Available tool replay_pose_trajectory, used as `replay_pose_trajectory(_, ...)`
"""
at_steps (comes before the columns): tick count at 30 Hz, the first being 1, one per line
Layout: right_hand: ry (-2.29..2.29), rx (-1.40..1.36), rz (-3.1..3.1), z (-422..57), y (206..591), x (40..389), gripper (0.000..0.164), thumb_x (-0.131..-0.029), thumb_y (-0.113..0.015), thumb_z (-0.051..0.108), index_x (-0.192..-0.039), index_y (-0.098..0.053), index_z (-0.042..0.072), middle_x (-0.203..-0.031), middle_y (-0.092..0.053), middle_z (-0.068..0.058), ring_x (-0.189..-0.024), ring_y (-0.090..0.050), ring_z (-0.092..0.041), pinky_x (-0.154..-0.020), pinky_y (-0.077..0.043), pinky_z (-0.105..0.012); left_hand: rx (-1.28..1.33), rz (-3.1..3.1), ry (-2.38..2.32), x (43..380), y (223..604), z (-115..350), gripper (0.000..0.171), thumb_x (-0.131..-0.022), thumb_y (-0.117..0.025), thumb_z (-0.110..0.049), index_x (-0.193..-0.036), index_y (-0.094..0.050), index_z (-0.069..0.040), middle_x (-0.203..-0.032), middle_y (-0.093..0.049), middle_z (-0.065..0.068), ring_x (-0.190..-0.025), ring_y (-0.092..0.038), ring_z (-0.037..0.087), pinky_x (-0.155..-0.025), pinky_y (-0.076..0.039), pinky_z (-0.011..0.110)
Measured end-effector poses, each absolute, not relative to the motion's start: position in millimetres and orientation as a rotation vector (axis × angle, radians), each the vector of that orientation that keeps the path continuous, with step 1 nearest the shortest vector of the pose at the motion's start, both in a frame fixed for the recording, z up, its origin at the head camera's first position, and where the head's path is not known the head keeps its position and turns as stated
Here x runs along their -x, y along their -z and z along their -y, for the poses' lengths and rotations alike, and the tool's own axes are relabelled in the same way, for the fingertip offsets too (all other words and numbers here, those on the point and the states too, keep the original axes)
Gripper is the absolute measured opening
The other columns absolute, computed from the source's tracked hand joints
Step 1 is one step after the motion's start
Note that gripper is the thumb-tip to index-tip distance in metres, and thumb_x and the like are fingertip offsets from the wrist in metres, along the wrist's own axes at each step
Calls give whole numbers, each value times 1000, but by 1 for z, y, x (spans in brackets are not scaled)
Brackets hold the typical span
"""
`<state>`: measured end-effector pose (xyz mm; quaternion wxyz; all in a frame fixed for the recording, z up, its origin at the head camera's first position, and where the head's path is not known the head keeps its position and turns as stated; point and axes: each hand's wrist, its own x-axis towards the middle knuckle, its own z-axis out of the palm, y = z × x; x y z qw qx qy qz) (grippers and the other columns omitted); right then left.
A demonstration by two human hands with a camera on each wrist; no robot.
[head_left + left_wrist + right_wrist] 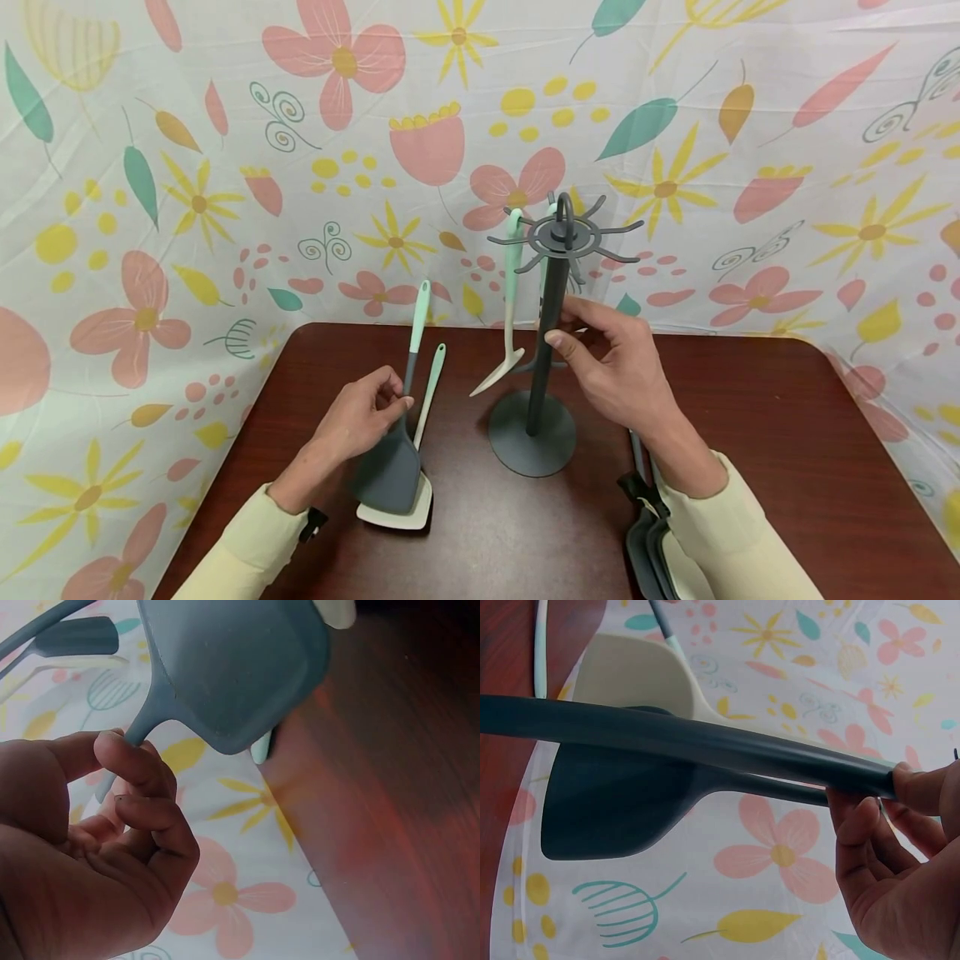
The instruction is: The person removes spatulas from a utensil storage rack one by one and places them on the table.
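Note:
My left hand (pixel 365 414) pinches a dark grey turner (pixel 392 468) at the neck, below its mint-green handle. The turner's blade is above a cream-headed utensil (pixel 415 518) with a mint handle; whether they touch I cannot tell. In the left wrist view the blade is seen up close beyond the fingers. My right hand (pixel 618 358) grips the upright pole of a dark grey utensil stand (pixel 534 447), thumb in front. From the hooked top ring (pixel 564 236) hangs a cream turner (pixel 498 372). The right wrist view shows a dark grey turner (pixel 622 799) hanging behind the pole.
At the right front, under my right forearm, several dark utensils (pixel 647 550) and a cream one lie together, with something black around them. The dark red-brown table (pixel 780 442) backs onto a floral cloth (pixel 300 192).

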<state>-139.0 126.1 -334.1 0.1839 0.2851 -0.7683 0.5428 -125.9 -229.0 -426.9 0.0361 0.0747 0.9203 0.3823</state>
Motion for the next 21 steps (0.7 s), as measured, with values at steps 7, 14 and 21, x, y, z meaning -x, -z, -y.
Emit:
replay_pose_trajectory(7,-1546,-815,2150,-126,334,138,34,-96,-75,-3,-125,-77,15,-103,-79,-2,-82,-76,-21,-68,-59,-23,-195,-2789,-1125,130,435,232,14,-103,-73,-22,-102,-60,-17,-84,-64,0,-66,-61,16,-62,-50,35)
replay_pose_trajectory(14,-1536,-805,2161,-126,334,138,34,-96,-75,-2,-125,-77,16,-102,-79,-1,-81,-76,-20,-69,-60,-24,-168,-2773,-1053,133,445,233,13,-104,-71,-25,-102,-60,-18,-83,-64,-1,-65,-60,16,-61,-47,34)
replay_pose_trajectory(21,-1521,-826,2162,-127,335,139,33,-96,-75,-3,-125,-76,13,-102,-79,-1,-81,-76,-20,-69,-60,-24,-113,-2773,-1006,135,450,233,14,-103,-73,-28,-100,-62,-18,-80,-63,0,-65,-59,18,-60,-46,35)
